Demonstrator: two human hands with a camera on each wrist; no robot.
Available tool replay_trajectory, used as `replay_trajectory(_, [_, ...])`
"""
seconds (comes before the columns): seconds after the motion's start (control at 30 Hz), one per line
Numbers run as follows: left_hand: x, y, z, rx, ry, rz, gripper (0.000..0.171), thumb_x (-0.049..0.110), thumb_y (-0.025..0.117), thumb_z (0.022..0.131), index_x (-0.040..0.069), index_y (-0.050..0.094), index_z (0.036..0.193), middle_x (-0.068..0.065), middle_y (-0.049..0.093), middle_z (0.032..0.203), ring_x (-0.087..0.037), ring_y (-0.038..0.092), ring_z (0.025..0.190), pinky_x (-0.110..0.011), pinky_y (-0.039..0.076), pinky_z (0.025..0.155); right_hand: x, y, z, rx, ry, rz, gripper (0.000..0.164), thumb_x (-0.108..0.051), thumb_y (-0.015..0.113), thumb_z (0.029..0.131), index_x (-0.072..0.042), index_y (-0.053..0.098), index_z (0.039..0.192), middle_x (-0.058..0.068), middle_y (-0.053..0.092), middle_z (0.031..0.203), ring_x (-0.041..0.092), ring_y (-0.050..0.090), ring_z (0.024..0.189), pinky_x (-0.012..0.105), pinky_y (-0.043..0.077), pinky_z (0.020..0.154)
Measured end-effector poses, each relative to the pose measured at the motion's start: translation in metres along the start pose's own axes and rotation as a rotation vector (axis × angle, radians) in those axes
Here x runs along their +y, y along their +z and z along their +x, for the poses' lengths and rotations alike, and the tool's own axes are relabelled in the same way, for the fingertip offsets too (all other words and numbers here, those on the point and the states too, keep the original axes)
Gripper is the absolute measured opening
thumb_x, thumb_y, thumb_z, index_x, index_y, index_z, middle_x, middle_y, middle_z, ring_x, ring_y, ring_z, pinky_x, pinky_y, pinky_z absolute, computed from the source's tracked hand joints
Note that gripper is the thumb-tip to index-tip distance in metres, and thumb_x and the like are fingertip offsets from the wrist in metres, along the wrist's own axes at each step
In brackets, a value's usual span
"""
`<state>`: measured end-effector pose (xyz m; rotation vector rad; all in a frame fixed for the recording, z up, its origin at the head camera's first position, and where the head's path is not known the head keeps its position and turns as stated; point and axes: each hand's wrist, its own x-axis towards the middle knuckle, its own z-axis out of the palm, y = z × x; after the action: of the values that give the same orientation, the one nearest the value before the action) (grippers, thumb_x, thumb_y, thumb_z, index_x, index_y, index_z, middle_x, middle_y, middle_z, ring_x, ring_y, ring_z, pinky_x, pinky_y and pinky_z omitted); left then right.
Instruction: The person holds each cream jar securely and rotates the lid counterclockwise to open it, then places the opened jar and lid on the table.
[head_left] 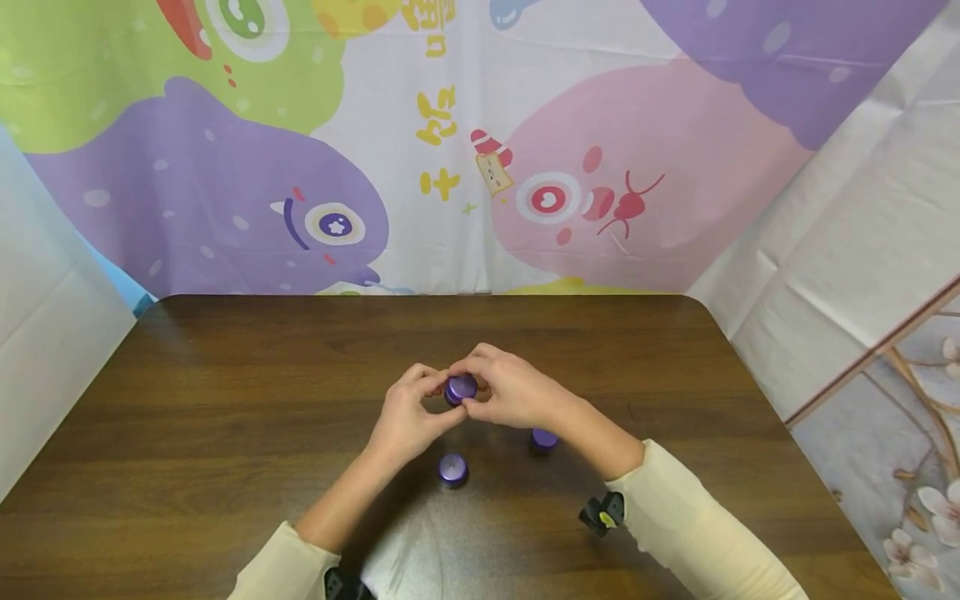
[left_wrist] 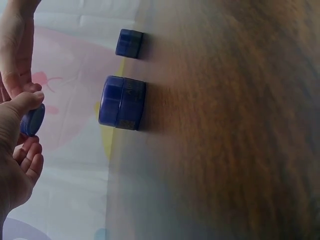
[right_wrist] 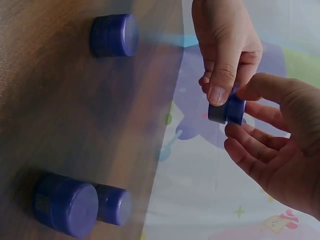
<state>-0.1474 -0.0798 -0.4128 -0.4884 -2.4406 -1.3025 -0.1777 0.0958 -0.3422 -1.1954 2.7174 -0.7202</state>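
Both hands meet over the middle of the table around a small purple jar. My left hand pinches its dark lower part between thumb and fingers. The right hand grips the purple lid from the other side. Whether the lid is loose on the jar, I cannot tell. A purple jar stands upright below the hands. Another jar is partly covered by the right forearm. The right wrist view has a big jar overlapping a smaller one.
The brown wooden table has rounded far corners. Behind it hangs a cartoon-printed cloth. White cloth covers the right side, with a flower-patterned panel nearer. A black strap piece sits at the right sleeve.
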Motion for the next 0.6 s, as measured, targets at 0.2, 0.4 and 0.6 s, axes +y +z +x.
replay_trajectory(0.2, [-0.0003,-0.0006,0.0001,0.025,0.05,0.004,0.041,0.012,0.082,0.068,-0.002,0.069,0.104,-0.005,0.06,0.09,-0.02,0.063,0.083,-0.032,0.054,0.073,-0.0013,-0.0005,-0.0009,0.054,0.054,-0.037,0.041,-0.033,0.069,0.084,-0.006,0.063,0.114,0.005,0.061,0.102,0.014,0.06,0.082,0.02,0.049,0.071])
replay_trajectory(0.4, [-0.0006,0.0001,0.0,0.021,0.056,0.011,0.039,0.012,0.082,0.068,0.0,0.07,0.104,-0.004,0.06,0.089,-0.018,0.061,0.082,-0.033,0.053,0.072,-0.0012,-0.0012,-0.0008,0.033,0.03,-0.03,0.032,-0.022,0.069,0.082,-0.006,0.066,0.11,0.002,0.06,0.093,0.014,0.057,0.077,0.017,0.045,0.065])
replay_trajectory(0.6, [0.0005,-0.0003,-0.0008,0.019,0.048,0.017,0.042,0.011,0.082,0.068,-0.001,0.069,0.106,-0.004,0.059,0.088,-0.017,0.059,0.082,-0.032,0.052,0.072,-0.0022,-0.0022,-0.0022,0.026,0.014,-0.026,0.038,-0.024,0.07,0.082,-0.006,0.063,0.115,0.004,0.059,0.1,0.015,0.058,0.08,0.018,0.046,0.069])
